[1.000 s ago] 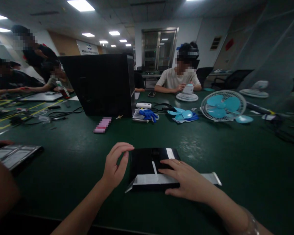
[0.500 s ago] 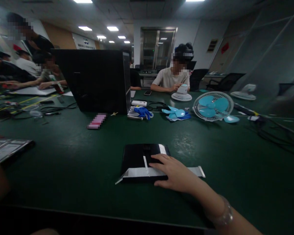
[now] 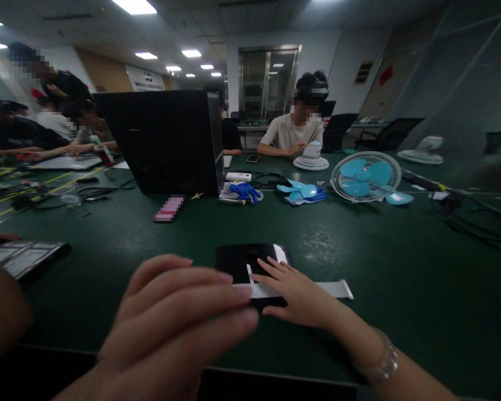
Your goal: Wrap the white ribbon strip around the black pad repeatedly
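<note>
On the green table lies a flat black rectangular object, its exact kind unclear. A pale flat strip runs across its near edge and sticks out to the right with a white end. A short white piece stands across the strip on the black surface. My right hand rests on the object and the strip, fingers spread. Large in the foreground is my left hand, raised, fingers stretched to the right, with nothing seen in it. It covers the object's near left corner from view.
Behind is a black computer case, with a pink phone-like item before it. Blue gloves, blue fan blades and a fan grille lie farther right. A person sits opposite.
My left hand has come into view from below and reaches toward the black object. My right hand stays on the object. The view has shifted slightly.
</note>
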### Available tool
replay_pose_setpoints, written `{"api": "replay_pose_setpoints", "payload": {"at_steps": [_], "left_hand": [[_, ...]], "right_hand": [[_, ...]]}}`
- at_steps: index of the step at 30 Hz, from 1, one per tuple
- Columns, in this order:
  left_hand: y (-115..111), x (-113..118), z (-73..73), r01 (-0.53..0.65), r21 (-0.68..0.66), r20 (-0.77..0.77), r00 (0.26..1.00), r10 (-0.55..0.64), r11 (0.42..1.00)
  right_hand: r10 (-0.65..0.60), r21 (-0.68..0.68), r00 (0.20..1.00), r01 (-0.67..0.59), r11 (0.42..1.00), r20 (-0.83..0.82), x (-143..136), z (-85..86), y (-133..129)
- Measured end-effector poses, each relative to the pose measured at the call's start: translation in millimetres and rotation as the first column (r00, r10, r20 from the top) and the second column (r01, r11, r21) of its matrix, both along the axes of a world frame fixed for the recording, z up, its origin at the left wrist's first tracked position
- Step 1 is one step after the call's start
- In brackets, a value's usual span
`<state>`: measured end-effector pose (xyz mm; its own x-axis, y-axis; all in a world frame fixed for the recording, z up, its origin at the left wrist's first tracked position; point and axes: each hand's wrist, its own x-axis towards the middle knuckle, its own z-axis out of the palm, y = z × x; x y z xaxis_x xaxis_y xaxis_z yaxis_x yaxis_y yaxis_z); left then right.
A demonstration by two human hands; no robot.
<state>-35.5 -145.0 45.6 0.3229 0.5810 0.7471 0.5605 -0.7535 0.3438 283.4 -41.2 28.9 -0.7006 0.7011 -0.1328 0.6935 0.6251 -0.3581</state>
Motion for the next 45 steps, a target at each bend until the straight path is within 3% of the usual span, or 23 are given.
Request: {"api": "replay_pose_setpoints", "payload": {"at_steps": [2,3,5,7,10,14,19,23,25,29,33,37,40,45], "left_hand": [[52.5,24.6,35.5,-0.066,-0.123,-0.209,0.977,0.039,0.99],[75.7,35.0,44.2,-0.128,-0.185,-0.304,0.95,0.068,0.974],[110.5,47.2,44.4,-0.233,-0.329,-0.477,0.878,0.052,0.915],[128.7,47.5,29.7,-0.334,-0.447,-0.58,0.815,0.015,0.83],[136.0,38.3,6.0,-0.308,-0.625,-0.561,0.817,-0.138,0.717],[140.6,32.5,-6.4,-0.247,-0.684,-0.467,0.871,-0.152,0.687],[154.2,28.6,-12.7,-0.356,-0.639,-0.408,0.908,0.091,0.682],[162.6,19.0,-20.3,-0.375,-0.637,-0.285,0.926,0.245,0.674],[165.7,14.3,-24.3,-0.352,-0.645,-0.22,0.936,0.276,0.678],[168.7,10.0,-28.3,-0.294,-0.667,-0.127,0.95,0.284,0.685],[167.5,11.0,-25.9,-0.25,-0.67,-0.059,0.957,0.285,0.699],[166.0,12.0,-23.9,-0.23,-0.672,-0.031,0.959,0.283,0.704],[165.8,11.8,-25.2,-0.215,-0.677,-0.018,0.961,0.277,0.704],[166.0,11.3,-27.2,-0.174,-0.672,0.031,0.964,0.263,0.72]], "right_hand": [[-0.001,-0.002,1.0,0.001,1.0,0.001,-1.5,-1.1,-0.3],[-0.004,0.002,1.0,0.004,1.0,0.0,-2.1,-1.3,-0.5],[-0.009,0.007,1.0,0.009,1.0,-0.005,-2.9,-1.1,-0.8],[-0.014,0.008,1.0,0.014,1.0,-0.011,-3.1,-1.1,-1.1],[-0.019,0.008,1.0,0.019,1.0,-0.02,-3.6,-1.9,-1.8],[-0.017,0.012,1.0,0.017,1.0,-0.008,-5.6,-3.1,-2.9],[-0.111,0.044,0.993,0.11,0.993,0.027,-2.4,-8.3,4.5],[-0.376,0.104,0.915,0.364,0.926,0.149,24.3,-16.5,29.4],[-0.565,0.128,0.8,0.55,0.825,0.204,49.9,-19.7,46.3],[-0.825,0.161,0.508,0.818,0.552,0.247,118.8,-20.1,72.5],[-0.954,0.204,0.182,0.951,0.232,0.238,191.3,-12.5,71.2],[-0.977,0.218,-0.098,0.975,-0.055,0.192,249.2,-4.3,49.7],[-0.961,0.218,-0.227,0.957,-0.19,0.158,277.2,-3.0,35.7],[-0.937,0.208,-0.344,0.922,-0.326,0.061,297.1,-17.3,27.0]]}}
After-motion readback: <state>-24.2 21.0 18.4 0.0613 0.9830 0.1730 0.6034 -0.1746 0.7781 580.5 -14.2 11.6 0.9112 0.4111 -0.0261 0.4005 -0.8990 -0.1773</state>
